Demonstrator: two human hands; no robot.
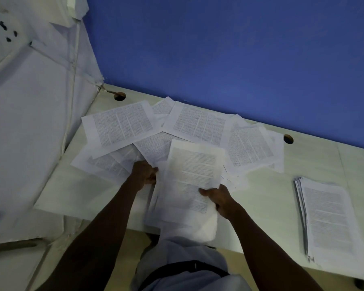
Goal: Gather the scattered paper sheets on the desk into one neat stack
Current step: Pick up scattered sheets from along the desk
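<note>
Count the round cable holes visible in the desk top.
2. One cable hole sits at the desk's back left corner, beside the white wall; the other cable hole is along the back edge, right of the scattered sheets. Sheets may hide others.

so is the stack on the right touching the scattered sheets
Apart. The head view shows bare desk between the stack and the scattered sheets.

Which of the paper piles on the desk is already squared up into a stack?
The stack of sheets at the desk's right end, apart from both hands. The scattered sheets by the blue wall lie fanned and overlapping at different angles.
</note>
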